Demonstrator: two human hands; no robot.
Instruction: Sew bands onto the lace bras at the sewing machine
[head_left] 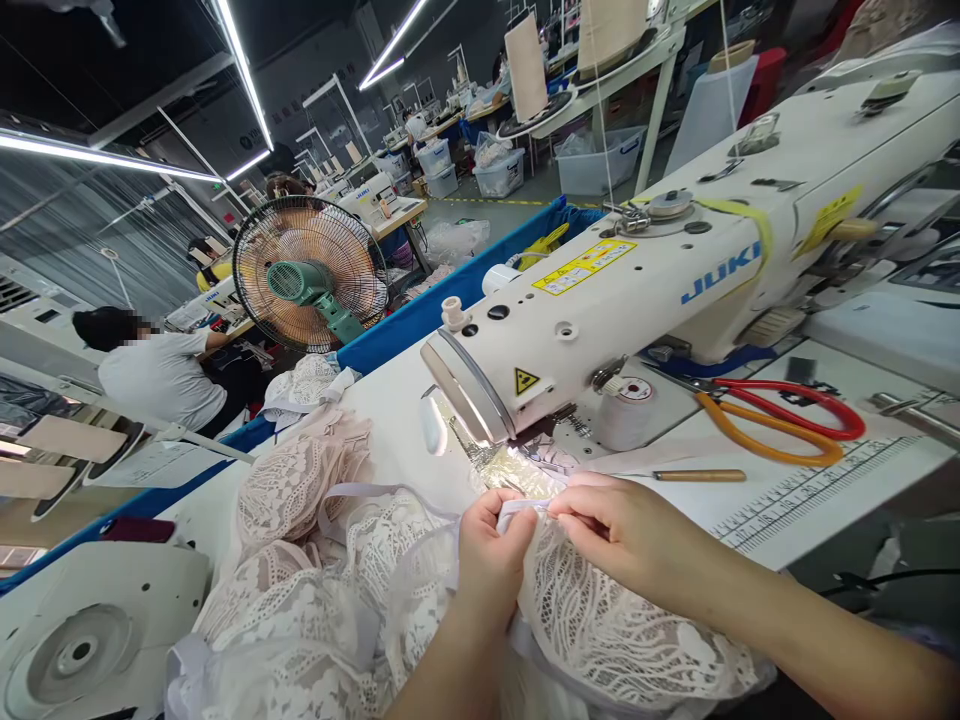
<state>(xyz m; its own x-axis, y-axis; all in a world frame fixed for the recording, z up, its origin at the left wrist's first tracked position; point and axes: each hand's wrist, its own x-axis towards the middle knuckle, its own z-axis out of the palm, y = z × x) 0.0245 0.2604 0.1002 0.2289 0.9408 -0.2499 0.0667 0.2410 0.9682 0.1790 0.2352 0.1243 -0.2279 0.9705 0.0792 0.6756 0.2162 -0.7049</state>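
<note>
Under the head camera, front: a white sewing machine (675, 270) stands on the white worktop (810, 500), its needle end just above the hands.
Left hand (491, 555): closed; thumb and fingers pinch the edge of a pale lace piece (600, 620) together with a narrow white band (517, 507).
Right hand (637, 530): closed; the fingertips pinch the same band, touching the left hand's fingertips, just in front of the needle area.
Lace piece: it lies under both hands at the near edge of the worktop and hangs a little over it.
Lace pile (315, 560): more pale lace pieces are heaped to the left, touching the held piece.
Scissors (780, 415): red and orange handles, to the right of the machine base, well apart from the hands.
Thread spool (626, 410): white, upright, beside the scissors.
Fan (307, 275): behind the worktop, on the left.
Another person (161, 370): sits far left, in a white shirt.
</note>
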